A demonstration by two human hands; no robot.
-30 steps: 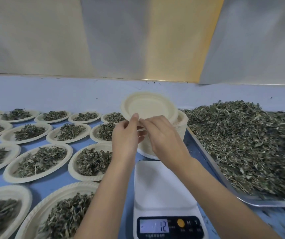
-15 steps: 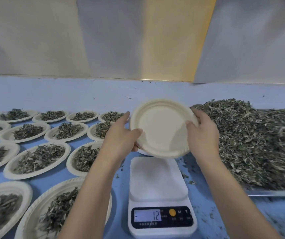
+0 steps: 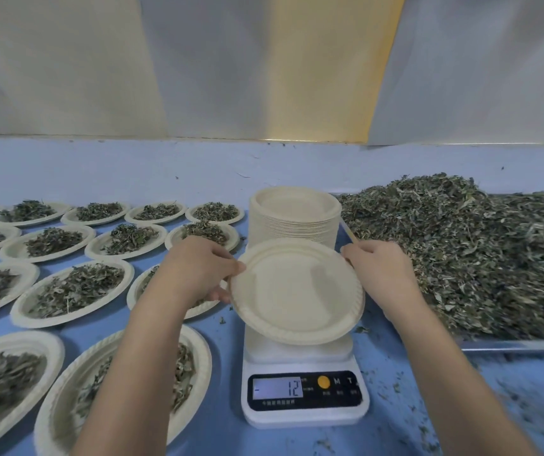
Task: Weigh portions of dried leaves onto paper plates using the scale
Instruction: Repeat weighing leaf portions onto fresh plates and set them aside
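One pale cream paper plate [image 3: 297,291], ridged rim

Left hand [image 3: 198,271], right hand [image 3: 383,274] bare; both forearms [image 3: 139,357] bare down to frame edge.

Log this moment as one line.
step: place empty plate on scale | left hand: grips left rim | right hand: grips right rim | plate: tilted over scale, contact unclear | display: minus 12

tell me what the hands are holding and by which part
An empty paper plate, held by its rim: the left hand grips the left edge, the right hand the upper right edge, over the scale.
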